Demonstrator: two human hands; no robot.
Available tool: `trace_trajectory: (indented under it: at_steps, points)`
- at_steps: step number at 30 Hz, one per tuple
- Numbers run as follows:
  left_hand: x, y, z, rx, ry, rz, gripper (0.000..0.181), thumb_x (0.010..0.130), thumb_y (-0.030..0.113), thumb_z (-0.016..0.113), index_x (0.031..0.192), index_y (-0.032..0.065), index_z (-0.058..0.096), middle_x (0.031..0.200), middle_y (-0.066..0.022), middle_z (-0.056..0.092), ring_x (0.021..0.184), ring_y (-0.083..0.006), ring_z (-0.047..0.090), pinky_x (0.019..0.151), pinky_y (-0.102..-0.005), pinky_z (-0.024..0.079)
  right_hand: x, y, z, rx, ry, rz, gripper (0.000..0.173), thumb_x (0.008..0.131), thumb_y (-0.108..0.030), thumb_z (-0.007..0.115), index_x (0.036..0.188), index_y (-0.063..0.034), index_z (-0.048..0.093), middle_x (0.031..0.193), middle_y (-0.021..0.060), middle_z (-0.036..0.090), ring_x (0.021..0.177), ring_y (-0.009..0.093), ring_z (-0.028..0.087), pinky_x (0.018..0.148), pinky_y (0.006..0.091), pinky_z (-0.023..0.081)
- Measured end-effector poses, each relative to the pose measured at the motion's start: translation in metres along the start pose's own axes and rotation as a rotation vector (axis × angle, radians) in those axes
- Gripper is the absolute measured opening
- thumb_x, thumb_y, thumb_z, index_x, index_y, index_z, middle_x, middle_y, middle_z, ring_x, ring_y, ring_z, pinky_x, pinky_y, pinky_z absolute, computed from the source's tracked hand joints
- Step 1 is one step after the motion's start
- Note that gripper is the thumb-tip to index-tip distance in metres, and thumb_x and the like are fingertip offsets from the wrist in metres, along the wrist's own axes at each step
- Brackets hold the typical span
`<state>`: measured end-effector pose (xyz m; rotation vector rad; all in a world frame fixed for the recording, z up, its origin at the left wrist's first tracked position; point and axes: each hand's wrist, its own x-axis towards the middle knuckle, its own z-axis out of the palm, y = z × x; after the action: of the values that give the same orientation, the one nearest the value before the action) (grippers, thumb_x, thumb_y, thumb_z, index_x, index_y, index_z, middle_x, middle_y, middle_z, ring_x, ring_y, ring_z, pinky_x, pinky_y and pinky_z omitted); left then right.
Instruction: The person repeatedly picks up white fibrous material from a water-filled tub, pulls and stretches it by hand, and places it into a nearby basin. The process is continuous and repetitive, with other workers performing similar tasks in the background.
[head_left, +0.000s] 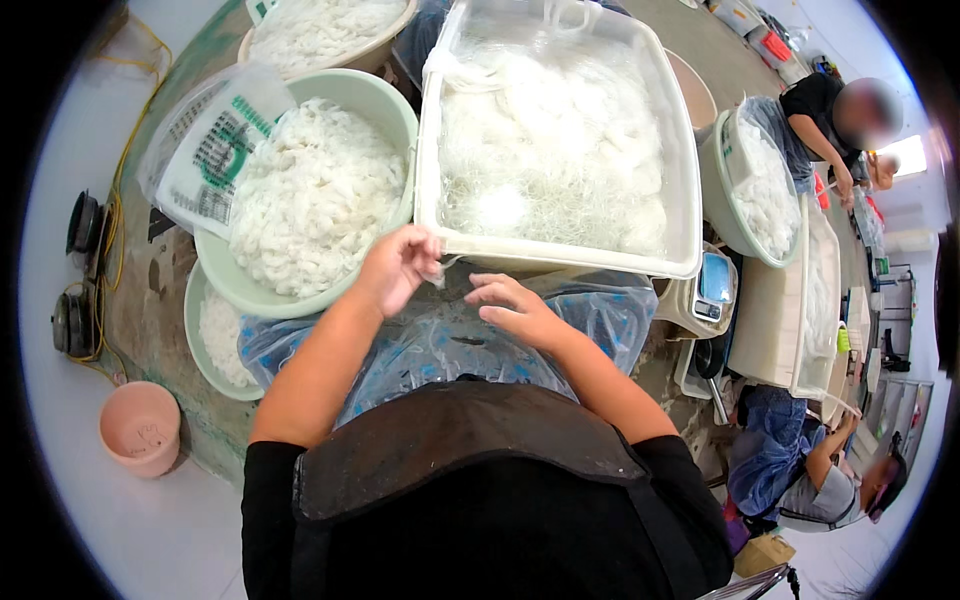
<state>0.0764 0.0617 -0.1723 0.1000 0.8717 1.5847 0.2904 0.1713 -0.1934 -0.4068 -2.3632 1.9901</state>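
Observation:
My left hand (397, 270) is at the near left corner of a white rectangular plastic tub (562, 251), its fingers curled on a small bunch of white strands (442, 277). My right hand (514, 304) hovers just below the tub's near rim, fingers apart, with nothing seen in it. Inside the tub lie long, thin, noodle-like white strands (547, 142) in clear liquid. To the left, a pale green basin (405, 112) is heaped with small white bundles (315, 195). A printed plastic bag (217, 161) hangs over that basin's left side.
Below the green basin stands another green basin (196, 322). A pink bucket (140, 427) sits at the lower left. To the right are a weighing scale (712, 285) and another tub (765, 322). Two people (817, 112) work on the right. Blue-patterned plastic sheeting (435, 360) covers my lap.

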Motion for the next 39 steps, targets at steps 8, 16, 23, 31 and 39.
trace_trajectory:
  at_steps: [8, 16, 23, 31, 39]
  points:
    - [-0.004, 0.042, 0.005, 0.544, 0.136, -0.019, 0.017, 0.081, 0.013, 0.051, 0.07, 0.0026, 0.057, 0.068, -0.003, 0.052, 0.051, -0.0072, 0.035, 0.046, -0.0242, 0.029, 0.049, -0.007, 0.031, -0.096, 0.073, -0.112, 0.065, 0.083, -0.03, 0.063, 0.137, -0.0048, 0.037, 0.147, 0.0243, 0.022, 0.137, 0.037, 0.02, 0.111, 0.041, 0.02]
    - [-0.01, 0.01, -0.018, 0.594, 0.182, 0.068, 0.018, 0.082, 0.016, 0.052, 0.072, 0.004, 0.061, 0.068, -0.0025, 0.055, 0.053, -0.0091, 0.041, 0.049, -0.0231, 0.034, 0.02, 0.003, 0.023, -0.127, 0.09, -0.155, 0.053, 0.085, -0.022, 0.061, 0.132, -0.003, 0.046, 0.135, 0.0166, 0.045, 0.128, 0.027, 0.041, 0.106, 0.0353, 0.031]
    - [-0.005, -0.009, -0.017, 0.709, 0.2, 0.104, 0.02, 0.083, 0.017, 0.051, 0.075, 0.0034, 0.063, 0.072, -0.0014, 0.058, 0.065, -0.0098, 0.048, 0.063, -0.0238, 0.04, 0.01, -0.015, 0.017, 0.0, 0.045, -0.008, 0.043, 0.085, -0.023, 0.062, 0.124, -0.0048, 0.055, 0.127, 0.0148, 0.053, 0.12, 0.026, 0.049, 0.1, 0.0354, 0.038]
    - [-0.014, -0.003, -0.019, 0.701, 0.24, 0.247, 0.022, 0.084, 0.018, 0.05, 0.075, 0.0033, 0.063, 0.073, -0.002, 0.06, 0.068, -0.0098, 0.049, 0.064, -0.0239, 0.04, 0.035, -0.041, 0.026, -0.518, 0.293, -0.226, 0.028, 0.08, -0.022, 0.066, 0.1, -0.0025, 0.06, 0.102, 0.013, 0.058, 0.098, 0.03, 0.055, 0.086, 0.0381, 0.043]
    - [-0.015, -0.015, -0.019, 0.449, 0.192, 0.054, 0.022, 0.084, 0.017, 0.049, 0.075, 0.0018, 0.061, 0.07, -0.0037, 0.059, 0.061, -0.012, 0.052, 0.059, -0.0261, 0.044, 0.076, -0.03, 0.009, -0.974, 0.451, -0.415, 0.019, 0.072, -0.018, 0.068, 0.075, -0.0065, 0.053, 0.077, 0.0102, 0.05, 0.075, 0.029, 0.052, 0.066, 0.039, 0.043]
